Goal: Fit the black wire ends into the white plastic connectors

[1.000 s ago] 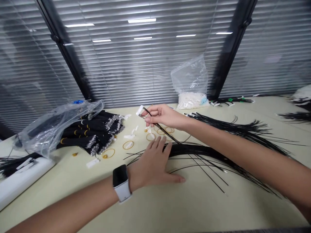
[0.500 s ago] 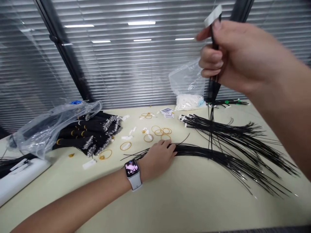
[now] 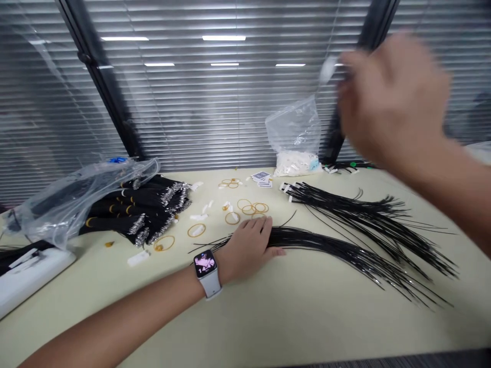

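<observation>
My left hand (image 3: 247,248), with a smartwatch (image 3: 206,265) on its wrist, lies over the left part of a bundle of black wires (image 3: 318,239). Its fingers rest on the wires and its thumb sticks out, so the hand is open. High on the right, my right hand (image 3: 391,97) is blurred by motion, its fingers curled closed. A smeared white tag (image 3: 327,70) shows at the fingertips, the end of the black wires in that hand; the strands themselves are hidden or blurred. Behind the bundle lies a second one of black wires with white ends (image 3: 345,207).
Several yellow rubber bands (image 3: 197,230) and white scraps (image 3: 138,257) are scattered mid-table. At left, a clear plastic bag (image 3: 72,204) partly covers black cable bundles (image 3: 126,209). A bag of small white parts (image 3: 295,162) stands by the window blinds (image 3: 215,112).
My right hand has swung right and turned, and the strands that hung below it no longer show. My left thumb has moved out from the bundle.
</observation>
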Demonstrator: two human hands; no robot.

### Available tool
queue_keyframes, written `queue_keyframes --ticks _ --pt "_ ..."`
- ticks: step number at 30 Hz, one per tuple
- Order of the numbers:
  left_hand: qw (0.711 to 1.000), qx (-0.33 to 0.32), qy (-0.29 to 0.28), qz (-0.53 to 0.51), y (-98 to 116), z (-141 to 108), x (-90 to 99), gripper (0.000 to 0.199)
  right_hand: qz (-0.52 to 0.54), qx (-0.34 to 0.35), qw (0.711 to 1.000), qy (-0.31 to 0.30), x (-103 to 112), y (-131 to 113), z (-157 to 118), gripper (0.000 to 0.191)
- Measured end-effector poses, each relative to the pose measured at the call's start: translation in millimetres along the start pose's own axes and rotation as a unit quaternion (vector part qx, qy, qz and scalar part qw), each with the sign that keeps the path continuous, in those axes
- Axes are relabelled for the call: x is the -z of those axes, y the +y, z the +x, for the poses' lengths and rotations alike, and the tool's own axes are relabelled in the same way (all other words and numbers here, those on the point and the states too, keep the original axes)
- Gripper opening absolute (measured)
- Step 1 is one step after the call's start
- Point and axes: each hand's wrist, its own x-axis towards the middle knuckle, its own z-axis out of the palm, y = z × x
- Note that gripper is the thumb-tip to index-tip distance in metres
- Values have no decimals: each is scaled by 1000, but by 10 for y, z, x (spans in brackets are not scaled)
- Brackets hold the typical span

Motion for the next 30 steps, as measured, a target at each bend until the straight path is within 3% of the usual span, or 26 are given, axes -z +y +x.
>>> queue_keyframes --ticks 1,2,5,7,10,14,17,20,22,25,27,30 --pt "999 1 13 -32 20 -12 50 62 -40 18 999 26 -81 -122 -90 48" --pt "997 3 25 -69 46 -32 109 66 -49 46 998 8 -163 -235 -182 39" --pt "978 13 59 -202 135 -143 301 51 -58 210 971 -101 -355 -493 -418 31" --pt "956 29 86 -277 187 -241 413 41 -48 231 958 -165 -410 -599 -506 33" --pt "930 64 117 -342 244 -369 522 25 -12 207 950 -231 -407 -712 -531 36" --pt "915 95 110 -376 305 -453 581 10 16 210 939 -272 -313 -829 -456 39" --pt "917 98 103 -372 306 -480 612 11 -11 233 947 -221 -221 -816 -382 39" --pt "929 102 93 -343 199 -514 664 14 -85 208 960 -167 -197 -647 -352 33" --pt "939 109 95 -311 69 -548 701 15 -143 189 955 -180 -263 -467 -381 27" --pt "957 135 105 -233 -137 -606 725 14 -237 202 923 -225 -464 -198 -504 24" --pt "969 154 102 -164 -230 -644 710 13 -302 143 914 -230 -612 -95 -613 39" --pt "983 155 80 -59 -274 -695 657 7 -286 43 921 -262 -768 -162 -750 61"
